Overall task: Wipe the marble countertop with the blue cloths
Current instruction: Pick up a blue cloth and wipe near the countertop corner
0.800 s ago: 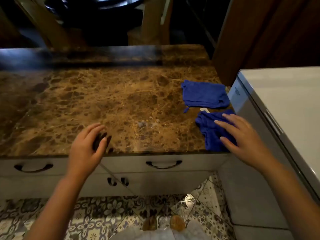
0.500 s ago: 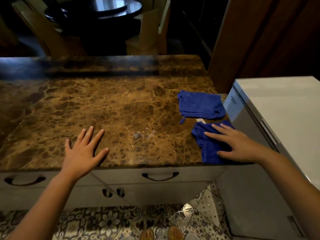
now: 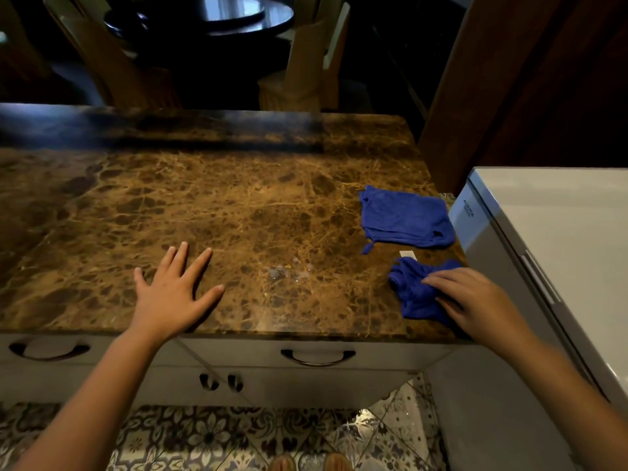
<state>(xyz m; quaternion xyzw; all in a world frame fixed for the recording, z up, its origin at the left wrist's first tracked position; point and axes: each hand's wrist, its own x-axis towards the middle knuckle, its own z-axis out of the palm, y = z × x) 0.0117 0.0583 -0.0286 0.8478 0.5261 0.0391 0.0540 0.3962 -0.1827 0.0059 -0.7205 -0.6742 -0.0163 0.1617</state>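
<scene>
Head view: right hand (image 3: pixel 475 300) now bunching near blue cloth (image 3: pixel 413 294).

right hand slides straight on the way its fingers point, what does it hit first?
The right hand points left across the countertop, already on the near blue cloth. Past that, probably the small wet patch; otherwise bare marble.
</scene>
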